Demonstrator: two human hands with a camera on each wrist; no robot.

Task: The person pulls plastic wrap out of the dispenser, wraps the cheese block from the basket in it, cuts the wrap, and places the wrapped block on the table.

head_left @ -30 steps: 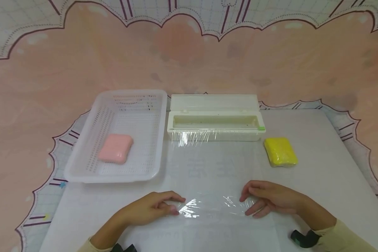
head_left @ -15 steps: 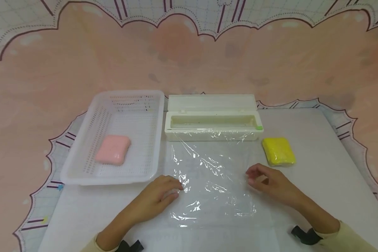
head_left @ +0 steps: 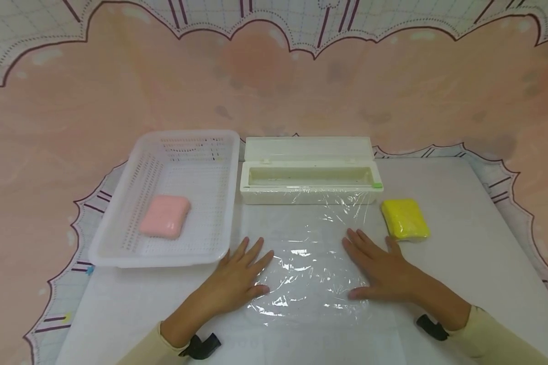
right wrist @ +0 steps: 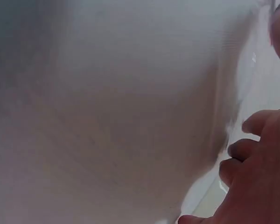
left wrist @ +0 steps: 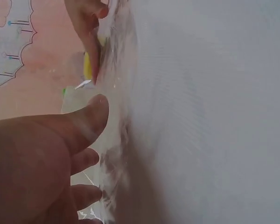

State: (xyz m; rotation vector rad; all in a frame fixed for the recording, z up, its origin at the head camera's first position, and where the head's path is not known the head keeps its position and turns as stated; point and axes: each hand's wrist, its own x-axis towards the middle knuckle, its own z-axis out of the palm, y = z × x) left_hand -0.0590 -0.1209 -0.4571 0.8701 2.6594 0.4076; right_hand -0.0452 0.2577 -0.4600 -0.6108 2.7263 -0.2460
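Observation:
A sheet of clear cling film (head_left: 310,274) lies over the white table, running from the front of a cream dispenser box (head_left: 310,196) whose lid stands raised. At the film's left edge my left hand (head_left: 233,281) is spread, fingers straight, palm down. My right hand (head_left: 383,268) is spread the same way on the film's right edge, its thumb and fingertips on the film. The left wrist view shows the left thumb (left wrist: 91,119) and fingertips against the shiny film. In the right wrist view the right hand (right wrist: 256,172) has its fingertips at the film's edge.
A white perforated basket (head_left: 232,203) stands at the back left with a pink block (head_left: 165,216) inside. Beyond the right hand lies a yellow block (head_left: 405,219) in shiny clear wrapping, close to its fingers. Patterned cloth (head_left: 274,86) hangs or lies behind the table.
Both hands first held the film's near edge, then let it down onto the table. Their loosely bent fingers have since straightened and spread over its two sides.

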